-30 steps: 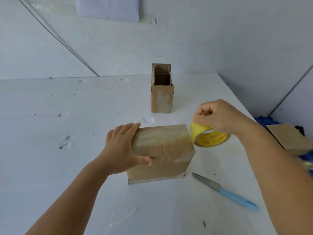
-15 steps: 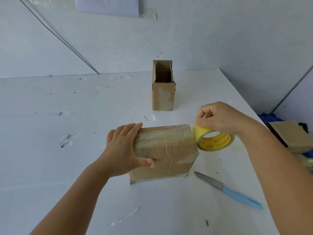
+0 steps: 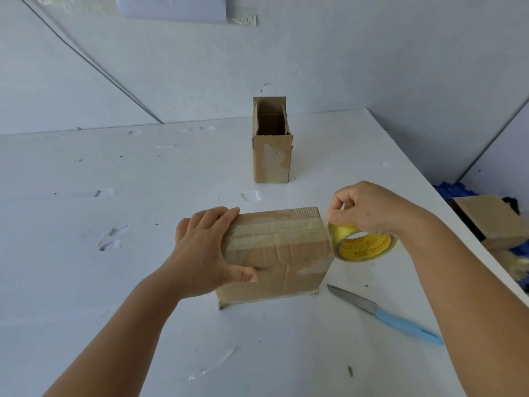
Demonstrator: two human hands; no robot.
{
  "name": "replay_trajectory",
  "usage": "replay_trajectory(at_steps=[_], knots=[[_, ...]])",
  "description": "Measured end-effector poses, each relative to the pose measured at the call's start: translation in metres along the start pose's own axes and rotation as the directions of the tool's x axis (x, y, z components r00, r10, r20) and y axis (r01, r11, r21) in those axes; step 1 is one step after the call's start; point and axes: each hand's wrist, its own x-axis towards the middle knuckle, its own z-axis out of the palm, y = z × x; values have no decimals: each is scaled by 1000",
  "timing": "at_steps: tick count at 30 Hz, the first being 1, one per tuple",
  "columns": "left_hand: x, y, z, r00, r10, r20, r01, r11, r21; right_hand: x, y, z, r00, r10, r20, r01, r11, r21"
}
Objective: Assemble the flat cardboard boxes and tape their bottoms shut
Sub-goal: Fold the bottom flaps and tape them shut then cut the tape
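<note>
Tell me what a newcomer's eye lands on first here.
First, the yellow tape roll, gripped by the right hand at the right edge of the near cardboard box, which the left hand steadies. Then the open-topped box behind, and the blue-handled knife at front right.

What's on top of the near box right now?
A strip of tape runs along the top of the near box, up to the yellow tape roll the right hand holds at its right edge. The left hand covers the left end, hiding what lies beneath.
</note>
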Motion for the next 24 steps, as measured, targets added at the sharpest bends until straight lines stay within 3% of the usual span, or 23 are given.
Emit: replay_trajectory(at_steps=[8,14,21,24], knots=[[0,3,-2,999,-16,36,15,999,35,4,8,11,1000,-7,-16,7,1000,23],[6,28,-2,981,-9,193,-53,948,313,2,8,20,999,-27,-47,32,994,100],[58,115,28,935,178,308,-270,919,288,-2,7,21,996,-25,-85,31,997,71],[73,122,30,934,248,257,-323,895,309,-2,9,22,996,-33,-87,37,999,36]])
